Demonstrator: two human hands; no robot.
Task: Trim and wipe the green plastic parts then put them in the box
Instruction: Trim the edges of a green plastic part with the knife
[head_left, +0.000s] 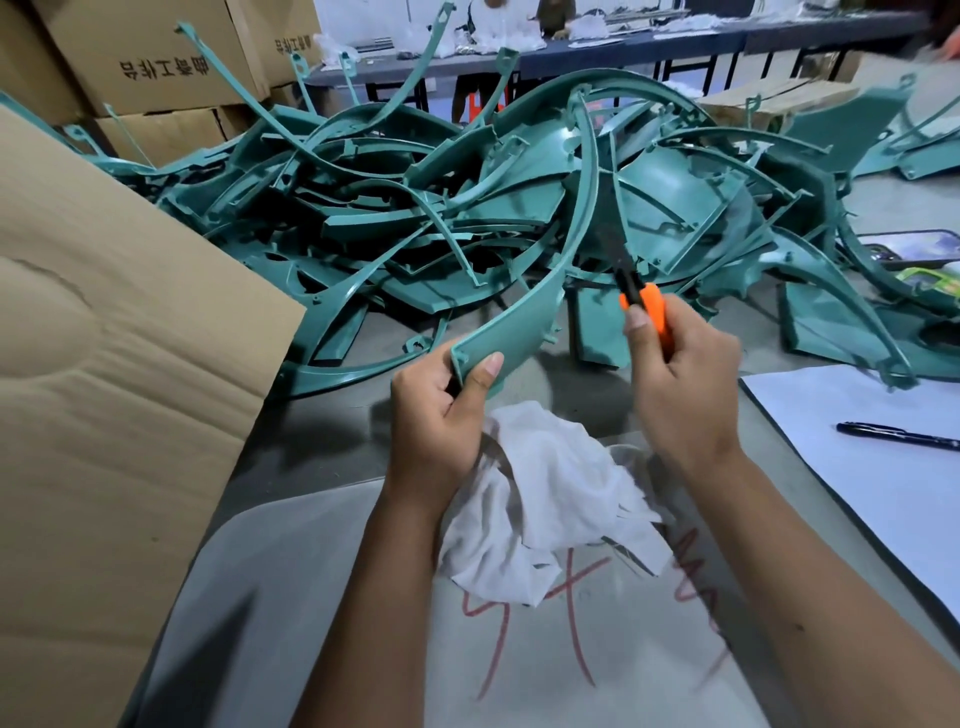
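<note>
A single head-worn, wide-angle camera looked forward and down from above the person's forearms, close over the near edge of the grey table (311, 447). The left hand (441, 410) and right hand (685, 384) sat near the middle of the frame, just below the lens. The pile of green parts (395, 208) filled the middle distance; a cardboard flap (114, 364) crowded the near left. Far off, stacked boxes (156, 57) and a long bench (623, 52) bowed with lens distortion.
</note>
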